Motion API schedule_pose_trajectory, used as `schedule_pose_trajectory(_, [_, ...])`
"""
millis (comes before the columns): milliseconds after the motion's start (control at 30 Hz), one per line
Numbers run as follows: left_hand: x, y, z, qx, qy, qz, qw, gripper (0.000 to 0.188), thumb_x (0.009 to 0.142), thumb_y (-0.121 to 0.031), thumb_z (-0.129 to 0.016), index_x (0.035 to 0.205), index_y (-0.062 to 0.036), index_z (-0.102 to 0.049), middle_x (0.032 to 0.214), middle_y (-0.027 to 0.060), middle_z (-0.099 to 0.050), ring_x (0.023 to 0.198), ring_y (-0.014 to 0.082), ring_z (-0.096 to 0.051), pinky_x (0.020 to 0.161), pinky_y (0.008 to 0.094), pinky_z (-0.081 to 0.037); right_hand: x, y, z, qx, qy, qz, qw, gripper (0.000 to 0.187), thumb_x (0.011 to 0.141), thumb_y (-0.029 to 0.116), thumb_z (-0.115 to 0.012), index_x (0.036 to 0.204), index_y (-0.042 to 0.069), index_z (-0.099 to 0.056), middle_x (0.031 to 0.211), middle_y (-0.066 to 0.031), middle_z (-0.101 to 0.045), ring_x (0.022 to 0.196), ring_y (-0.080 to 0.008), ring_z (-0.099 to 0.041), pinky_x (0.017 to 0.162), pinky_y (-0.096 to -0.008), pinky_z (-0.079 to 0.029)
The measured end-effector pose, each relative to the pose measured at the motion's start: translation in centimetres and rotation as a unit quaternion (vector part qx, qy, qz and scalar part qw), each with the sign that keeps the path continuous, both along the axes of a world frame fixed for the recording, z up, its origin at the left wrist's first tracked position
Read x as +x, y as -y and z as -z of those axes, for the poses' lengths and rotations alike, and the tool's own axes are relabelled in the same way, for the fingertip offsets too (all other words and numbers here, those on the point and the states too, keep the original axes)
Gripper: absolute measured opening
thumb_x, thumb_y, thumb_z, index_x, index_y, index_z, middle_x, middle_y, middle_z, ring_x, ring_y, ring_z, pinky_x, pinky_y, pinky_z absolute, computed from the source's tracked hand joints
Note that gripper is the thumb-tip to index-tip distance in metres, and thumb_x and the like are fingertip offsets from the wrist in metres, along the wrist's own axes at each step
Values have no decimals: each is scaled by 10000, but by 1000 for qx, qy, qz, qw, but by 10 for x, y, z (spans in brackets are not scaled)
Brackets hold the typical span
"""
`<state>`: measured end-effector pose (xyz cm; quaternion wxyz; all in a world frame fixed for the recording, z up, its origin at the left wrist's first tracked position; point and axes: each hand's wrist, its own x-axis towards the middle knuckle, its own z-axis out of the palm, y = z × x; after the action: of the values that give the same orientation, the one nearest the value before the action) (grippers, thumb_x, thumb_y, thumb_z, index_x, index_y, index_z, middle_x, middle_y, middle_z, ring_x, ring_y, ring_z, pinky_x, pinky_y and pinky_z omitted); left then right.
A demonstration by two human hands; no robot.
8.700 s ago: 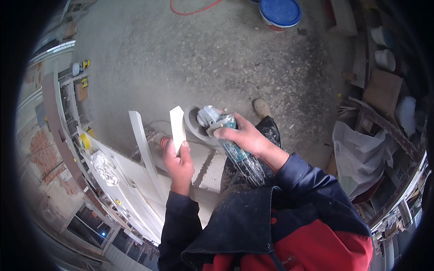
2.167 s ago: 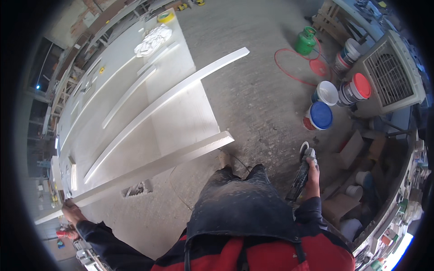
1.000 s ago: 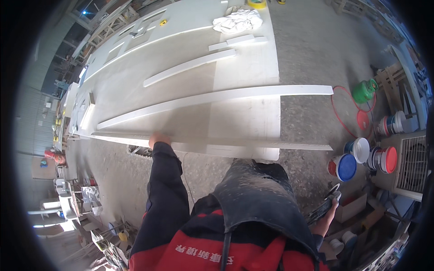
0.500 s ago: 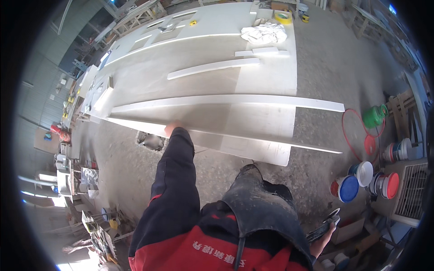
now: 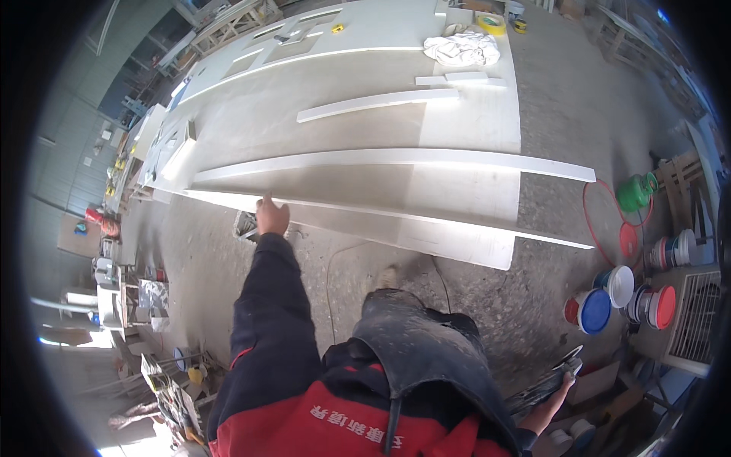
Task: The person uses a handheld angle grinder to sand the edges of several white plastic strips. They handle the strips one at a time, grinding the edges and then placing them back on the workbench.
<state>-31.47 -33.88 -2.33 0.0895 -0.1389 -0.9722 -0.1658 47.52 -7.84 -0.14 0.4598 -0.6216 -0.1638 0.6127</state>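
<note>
My left hand (image 5: 272, 216) reaches out at the near edge of a large pale worktable (image 5: 464, 202), its fingers and thumb closed on a long narrow white strip (image 5: 396, 212). This strip slants across the table's near side, and its right end sticks out past the table edge. Behind it lies a second long white strip (image 5: 396, 157), also overhanging on the right. Low at my right side, my right hand (image 5: 562, 392) grips a dark hand-held power tool (image 5: 537, 392) with a thin round disc at its head. Part of that tool is hidden by my apron.
Shorter white strips (image 5: 373, 104), a crumpled white cloth (image 5: 461, 49) and yellow tape (image 5: 491, 25) lie farther back. Paint buckets (image 5: 592, 312), a green gas cylinder (image 5: 633, 193) and a red hose (image 5: 591, 221) stand on the floor to the right. A cable (image 5: 329, 293) trails near my feet.
My left hand has shifted left along the near strip. My body and the view have moved a little, and my foot has changed place. The tool stays in my right hand.
</note>
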Motion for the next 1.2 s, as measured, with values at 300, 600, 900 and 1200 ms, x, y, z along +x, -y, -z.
schedule_pose_trajectory(300, [-158, 114, -19, -266, -10, 295, 918, 689, 897, -293, -801, 1505, -102, -539, 1548, 149, -538, 1470, 400, -455, 1225, 564, -350, -184, 98, -72, 0, 29, 75, 997, 441, 977, 448, -722, 1198, 69, -671, 946, -52, -671, 880, -193, -660, 784, -348, -539])
schedule_pose_trajectory(600, [-174, 134, 9, -65, 12, 482, 874, 545, 758, -45, -779, 1293, -124, -710, 1227, 76, -654, 1199, 344, -595, 1044, 500, -487, -471, 141, -155, 101, 114, -317, 936, 724, 839, 95, -705, 1511, 35, -444, 1181, -118, -638, 929, -232, -682, 760, -393, -619])
schedule_pose_trajectory(900, [-182, 133, 2, 17, -4, 507, 862, 557, 748, -93, -802, 1289, -161, -686, 1187, 11, -644, 1141, 260, -598, 1013, 441, -494, -713, 173, -161, 140, 370, -739, 544, 852, 834, 198, -813, 1557, 96, -375, 1198, -278, -700, 1134, -438, -708, 992, -459, -537])
schedule_pose_trajectory(1200, [-179, 136, 12, 19, -27, 498, 867, 472, 805, -119, -741, 1272, -153, -686, 1164, 7, -643, 1117, 255, -604, 1016, 429, -497, -767, 180, -135, 144, 332, -818, 448, 790, 832, 225, -745, 1522, 125, -373, 1083, -297, -717, 1011, -502, -704, 881, -524, -543])
